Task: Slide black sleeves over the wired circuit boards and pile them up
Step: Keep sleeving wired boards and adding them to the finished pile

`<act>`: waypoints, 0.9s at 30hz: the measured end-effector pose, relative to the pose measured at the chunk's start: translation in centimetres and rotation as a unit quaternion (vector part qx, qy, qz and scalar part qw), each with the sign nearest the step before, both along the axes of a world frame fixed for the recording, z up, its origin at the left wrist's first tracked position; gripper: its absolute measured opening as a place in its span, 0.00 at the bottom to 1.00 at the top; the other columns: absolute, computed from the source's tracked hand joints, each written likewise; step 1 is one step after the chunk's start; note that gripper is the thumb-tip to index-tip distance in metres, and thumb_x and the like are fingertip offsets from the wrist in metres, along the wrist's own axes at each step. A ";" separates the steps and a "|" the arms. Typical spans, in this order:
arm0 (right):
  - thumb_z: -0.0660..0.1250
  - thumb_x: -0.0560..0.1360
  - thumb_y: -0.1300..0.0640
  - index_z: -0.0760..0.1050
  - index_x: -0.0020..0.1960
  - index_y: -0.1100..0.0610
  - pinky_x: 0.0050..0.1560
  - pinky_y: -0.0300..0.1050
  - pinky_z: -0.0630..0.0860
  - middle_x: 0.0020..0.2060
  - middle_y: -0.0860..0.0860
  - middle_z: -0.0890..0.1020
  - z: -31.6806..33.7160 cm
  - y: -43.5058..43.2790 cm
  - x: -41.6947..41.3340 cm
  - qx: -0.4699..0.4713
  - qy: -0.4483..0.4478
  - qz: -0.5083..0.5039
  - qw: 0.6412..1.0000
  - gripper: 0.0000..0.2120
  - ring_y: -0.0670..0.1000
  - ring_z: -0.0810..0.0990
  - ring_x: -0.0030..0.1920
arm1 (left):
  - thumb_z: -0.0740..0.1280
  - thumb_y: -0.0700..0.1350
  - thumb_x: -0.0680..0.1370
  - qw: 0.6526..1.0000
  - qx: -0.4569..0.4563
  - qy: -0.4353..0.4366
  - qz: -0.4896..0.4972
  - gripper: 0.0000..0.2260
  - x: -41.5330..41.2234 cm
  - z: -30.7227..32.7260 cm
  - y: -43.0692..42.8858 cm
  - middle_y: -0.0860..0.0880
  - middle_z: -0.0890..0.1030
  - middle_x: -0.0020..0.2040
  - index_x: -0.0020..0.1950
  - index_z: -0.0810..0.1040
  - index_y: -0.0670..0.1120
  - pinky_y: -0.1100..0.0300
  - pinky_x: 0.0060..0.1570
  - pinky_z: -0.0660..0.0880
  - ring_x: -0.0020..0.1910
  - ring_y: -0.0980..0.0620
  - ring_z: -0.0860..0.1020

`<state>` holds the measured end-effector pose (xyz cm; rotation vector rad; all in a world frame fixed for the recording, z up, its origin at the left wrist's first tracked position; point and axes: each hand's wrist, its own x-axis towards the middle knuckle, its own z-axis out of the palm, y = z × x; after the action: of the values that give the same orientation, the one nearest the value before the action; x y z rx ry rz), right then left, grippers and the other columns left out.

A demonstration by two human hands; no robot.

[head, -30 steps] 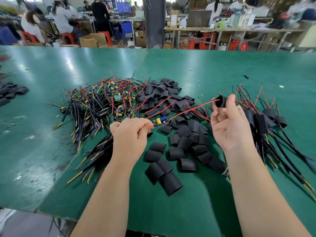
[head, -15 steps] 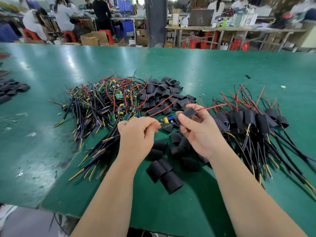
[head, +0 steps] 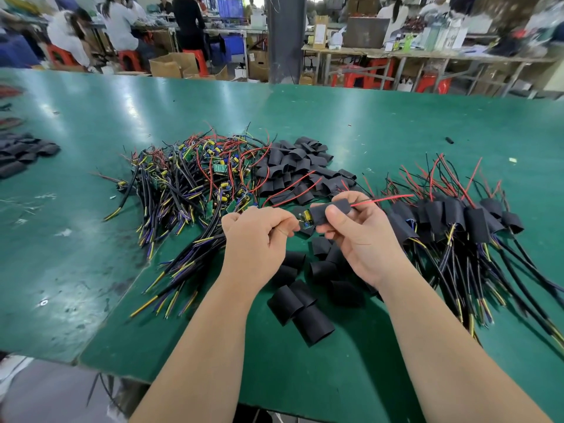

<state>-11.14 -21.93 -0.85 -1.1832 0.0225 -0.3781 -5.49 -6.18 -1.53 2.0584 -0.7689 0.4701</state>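
Black sleeve (head: 331, 210), pinched in right hand (head: 363, 239), now covers most of circuit board (head: 306, 221), whose wired end left hand (head: 256, 236) grips; sleeving nearly done.

Electronics assembly workshop indicated: long green-topped workbench (head: 396, 123) heaped with tangled wired circuit boards (head: 189, 184) and black tubular sleeves (head: 293, 160); seated workers (head: 68, 35) seen at rear benches (head: 427, 53), red plastic stools (head: 130, 60), brown cardboard boxes (head: 172, 65).

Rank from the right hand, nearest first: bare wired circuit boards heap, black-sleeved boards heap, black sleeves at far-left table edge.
From the right hand:
1. Black-sleeved boards heap, just right.
2. Bare wired circuit boards heap, left.
3. Black sleeves, far-left edge.
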 end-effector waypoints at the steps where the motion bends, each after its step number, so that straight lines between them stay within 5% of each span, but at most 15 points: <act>1: 0.72 0.65 0.59 0.70 0.47 0.57 0.33 0.37 0.75 0.35 0.52 0.85 -0.1 0.2 0.0 -0.028 0.004 0.000 1.000 0.14 0.49 0.82 0.31 | 0.64 0.45 0.77 1.000 0.010 -0.004 0.001 0.09 -0.1 0.0 -0.1 0.56 0.81 0.36 0.40 0.81 0.53 0.56 0.46 0.57 0.38 0.54 0.76; 8: 0.73 0.67 0.60 0.76 0.53 0.56 0.39 0.39 0.78 0.43 0.54 0.85 -0.1 1.0 -0.2 -0.102 0.019 0.002 0.995 0.15 0.51 0.82 0.36 | 0.65 0.45 0.76 1.000 0.015 -0.016 0.022 0.07 -0.2 0.1 -0.3 0.59 0.75 0.33 0.41 0.82 0.51 0.58 0.47 0.57 0.33 0.54 0.71; 12: 0.68 0.73 0.70 0.74 0.63 0.53 0.51 0.42 0.79 0.46 0.52 0.85 0.0 1.4 -0.2 -0.123 0.038 -0.022 0.991 0.22 0.50 0.82 0.47 | 0.71 0.43 0.74 0.997 -0.056 0.044 -0.004 0.08 -0.1 0.2 -0.2 0.59 0.80 0.34 0.52 0.78 0.50 0.44 0.54 0.70 0.36 0.55 0.79; 16: 0.65 0.73 0.73 0.72 0.64 0.55 0.40 0.41 0.80 0.42 0.56 0.79 1.3 1.7 -0.1 0.081 0.040 -0.045 0.995 0.23 0.51 0.81 0.38 | 0.71 0.51 0.72 0.990 -0.126 0.056 -0.039 0.16 -0.6 0.7 -0.3 0.59 0.82 0.39 0.56 0.68 0.56 0.39 0.53 0.72 0.41 0.59 0.80; 20: 0.64 0.75 0.70 0.69 0.55 0.55 0.30 0.36 0.72 0.38 0.56 0.79 3.3 -1.6 -1.2 0.209 -0.010 -0.154 0.966 0.14 0.51 0.81 0.33 | 0.63 0.53 0.76 0.983 -0.178 0.038 0.033 0.07 0.2 0.4 0.2 0.60 0.79 0.43 0.53 0.70 0.60 0.35 0.52 0.71 0.42 0.54 0.76; 24: 0.70 0.73 0.66 0.74 0.47 0.55 0.31 0.38 0.70 0.36 0.53 0.80 4.0 -5.6 -2.9 0.074 -0.048 -0.338 0.937 0.08 0.47 0.77 0.30 | 0.59 0.48 0.78 0.971 -0.105 0.058 0.206 0.08 1.4 -0.3 0.9 0.54 0.79 0.44 0.51 0.77 0.52 0.54 0.54 0.65 0.49 0.46 0.75; 27: 0.71 0.70 0.56 0.81 0.48 0.53 0.39 0.40 0.76 0.37 0.46 0.83 3.6 -7.9 -3.8 -0.210 0.042 -0.498 0.841 0.08 0.43 0.79 0.34 | 0.64 0.45 0.75 0.949 0.056 0.114 0.289 0.12 2.0 -1.0 1.2 0.52 0.76 0.58 0.58 0.77 0.53 0.54 0.56 0.59 0.59 0.47 0.69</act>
<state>-14.95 -29.86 2.75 -1.5593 0.6876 -1.3000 -3.51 -4.99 -2.52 2.3853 -0.0403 0.4993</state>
